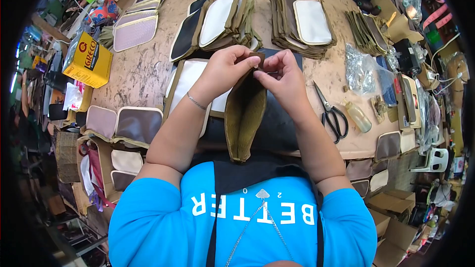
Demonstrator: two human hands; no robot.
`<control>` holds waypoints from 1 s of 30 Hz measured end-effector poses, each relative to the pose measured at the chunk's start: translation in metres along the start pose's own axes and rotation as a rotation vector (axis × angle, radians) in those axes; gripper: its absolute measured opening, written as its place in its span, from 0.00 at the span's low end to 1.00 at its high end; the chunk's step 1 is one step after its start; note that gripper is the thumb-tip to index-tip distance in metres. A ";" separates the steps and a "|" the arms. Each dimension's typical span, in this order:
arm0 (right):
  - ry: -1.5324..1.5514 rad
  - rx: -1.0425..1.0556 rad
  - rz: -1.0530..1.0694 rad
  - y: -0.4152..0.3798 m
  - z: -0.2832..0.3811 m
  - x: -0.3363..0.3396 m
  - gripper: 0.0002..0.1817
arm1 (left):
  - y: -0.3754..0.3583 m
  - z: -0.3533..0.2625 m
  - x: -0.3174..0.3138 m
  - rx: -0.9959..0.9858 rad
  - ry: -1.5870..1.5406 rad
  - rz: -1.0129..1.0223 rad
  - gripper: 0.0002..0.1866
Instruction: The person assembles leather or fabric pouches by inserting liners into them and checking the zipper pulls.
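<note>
a brown fabric pouch (245,111), narrow and leaf-shaped, with a textured inside, hangs gaping from the person's hands in front of the chest, at the near edge of the worktop (133,79). the left hand (232,63) has its grip pinched closed on the upper end, thumb to fingers; the right hand (283,71) pinches the same end just beside it. a chain bracelet (196,101) circles the left wrist. the bright blue shirt (163,227) reads "better" in white capitals, upside down in this view, partly crossed by a black apron (237,178). right of the pouch lie scissors (335,117) with pointed metal blades and black loop handles, near a translucent bottle (358,117). beyond the hands sit a left stack (217,20) and a right stack (311,22) of rounded rectangular pieces, smooth white on top, brown along the edges. farther left, a boxy yellow can (88,59) reads "greco" in black beside a round red logo.
</note>
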State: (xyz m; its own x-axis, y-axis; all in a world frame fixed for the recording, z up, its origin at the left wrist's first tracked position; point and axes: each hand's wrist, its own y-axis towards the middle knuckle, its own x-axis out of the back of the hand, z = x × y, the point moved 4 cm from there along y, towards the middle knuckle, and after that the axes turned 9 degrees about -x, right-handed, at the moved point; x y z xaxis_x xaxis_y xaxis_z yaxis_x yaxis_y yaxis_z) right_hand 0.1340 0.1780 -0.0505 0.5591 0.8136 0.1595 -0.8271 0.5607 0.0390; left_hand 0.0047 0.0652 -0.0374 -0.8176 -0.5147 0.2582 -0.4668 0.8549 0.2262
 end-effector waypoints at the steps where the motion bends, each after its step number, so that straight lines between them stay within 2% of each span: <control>1: -0.114 0.067 -0.005 -0.007 0.012 -0.002 0.21 | -0.001 0.000 0.001 -0.008 0.044 -0.020 0.08; 5: -0.546 0.337 -0.075 -0.021 0.039 -0.008 0.24 | -0.002 0.003 -0.005 -0.003 -0.022 -0.072 0.08; 9: -0.849 0.523 -0.168 -0.024 0.051 -0.012 0.20 | -0.003 0.002 -0.012 -0.036 -0.101 -0.158 0.12; 15: -0.964 0.524 -0.214 -0.021 0.043 -0.011 0.12 | -0.001 0.010 -0.019 0.011 -0.102 -0.232 0.14; 18: -0.957 0.601 -0.259 -0.031 0.053 -0.006 0.08 | 0.000 0.006 -0.019 0.016 -0.106 -0.231 0.13; 21: -1.119 0.728 -0.261 -0.039 0.058 -0.004 0.05 | 0.004 0.003 -0.026 -0.036 -0.122 -0.234 0.11; 24: -1.093 0.697 -0.264 -0.044 0.050 -0.002 0.09 | 0.005 -0.005 -0.037 -0.106 -0.050 -0.264 0.11; 27: -1.146 0.678 -0.282 -0.055 0.047 0.001 0.04 | 0.005 0.001 -0.050 -0.130 -0.085 -0.285 0.11; 28: -1.135 0.686 -0.246 -0.061 0.044 -0.001 0.04 | 0.005 0.003 -0.050 -0.134 0.004 -0.280 0.11; 30: -1.110 0.702 -0.171 -0.078 0.039 -0.006 0.04 | 0.009 0.010 -0.045 -0.107 -0.079 -0.414 0.14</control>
State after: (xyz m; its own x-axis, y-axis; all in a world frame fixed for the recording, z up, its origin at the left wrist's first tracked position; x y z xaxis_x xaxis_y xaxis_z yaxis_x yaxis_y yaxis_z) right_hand 0.1926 0.1233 -0.0166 0.5927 -0.0040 0.8054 -0.7931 0.1712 0.5845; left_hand 0.0336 0.0966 -0.0564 -0.5944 -0.8024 0.0530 -0.7263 0.5640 0.3930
